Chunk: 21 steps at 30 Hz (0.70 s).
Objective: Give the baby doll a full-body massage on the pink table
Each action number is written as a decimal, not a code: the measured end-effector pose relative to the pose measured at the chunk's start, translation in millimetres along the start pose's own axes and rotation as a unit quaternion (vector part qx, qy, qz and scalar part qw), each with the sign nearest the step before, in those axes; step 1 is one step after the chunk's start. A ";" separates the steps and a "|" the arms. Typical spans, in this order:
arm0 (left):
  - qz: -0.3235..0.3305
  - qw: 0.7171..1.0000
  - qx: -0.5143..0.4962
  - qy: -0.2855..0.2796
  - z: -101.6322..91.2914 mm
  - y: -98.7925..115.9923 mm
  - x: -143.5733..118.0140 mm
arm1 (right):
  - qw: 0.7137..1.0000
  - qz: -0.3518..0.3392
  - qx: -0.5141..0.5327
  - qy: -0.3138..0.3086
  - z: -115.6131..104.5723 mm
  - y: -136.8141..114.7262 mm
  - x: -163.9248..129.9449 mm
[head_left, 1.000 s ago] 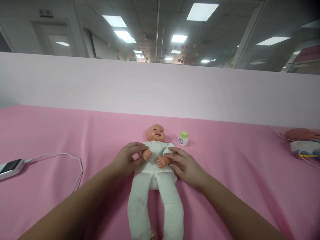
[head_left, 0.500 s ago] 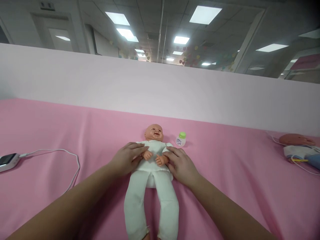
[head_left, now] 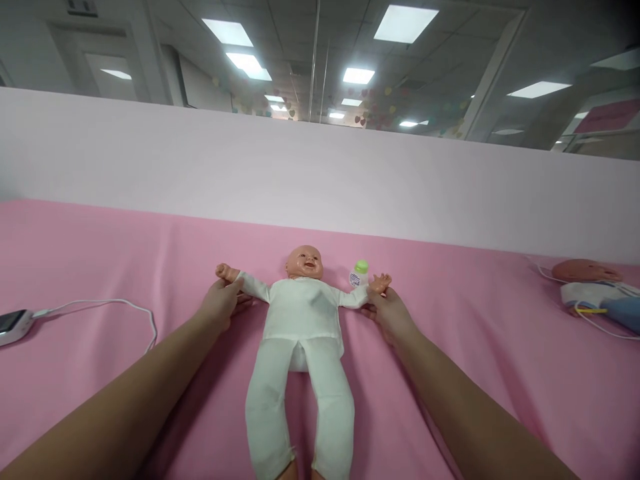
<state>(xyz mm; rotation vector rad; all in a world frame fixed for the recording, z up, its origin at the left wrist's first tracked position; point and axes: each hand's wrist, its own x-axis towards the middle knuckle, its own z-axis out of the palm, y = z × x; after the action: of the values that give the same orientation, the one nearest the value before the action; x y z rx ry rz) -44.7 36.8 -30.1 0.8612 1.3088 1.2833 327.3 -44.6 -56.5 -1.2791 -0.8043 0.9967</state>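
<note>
Where half a second ago the doll's [head_left: 300, 317] arms lay folded over its chest, they now stretch out to left and right, while it lies face up at the middle, head to the far side. Its body has barely shifted. The left hand [head_left: 224, 305] has moved outward and is closed around the left sleeve's cuff; the right hand [head_left: 389, 313] grips the opposite cuff between thumb and curled fingers. Pink cloth [head_left: 480, 327] with soft creases covers the surface, up to a long white panel [head_left: 320, 177] at the far side. Above that, a dim room shows bright ceiling lights [head_left: 406, 23]. A second doll [head_left: 587, 270] lies far right, a white device [head_left: 15, 327] with a cable [head_left: 113, 301] at left, and a small green-capped bottle [head_left: 357, 275] just behind the right sleeve
</note>
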 end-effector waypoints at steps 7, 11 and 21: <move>-0.061 0.998 -0.020 0.012 1.4 6.1 0.1 | 0.997 0.065 0.043 0.006 -7.0 -0.7 4.6; 0.040 0.999 0.019 0.006 3.1 8.8 -15.1 | 0.998 -0.044 0.036 0.019 3.4 -4.6 -5.0; 0.445 0.746 0.468 -0.160 13.9 8.2 -58.6 | 0.822 -0.426 -0.360 -0.115 34.5 -14.3 -51.3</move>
<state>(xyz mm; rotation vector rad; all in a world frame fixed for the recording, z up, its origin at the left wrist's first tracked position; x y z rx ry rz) -22.2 -15.5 -8.8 2.5421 1.2472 0.9678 278.4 -78.9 -35.1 -1.1871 -1.8564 0.0758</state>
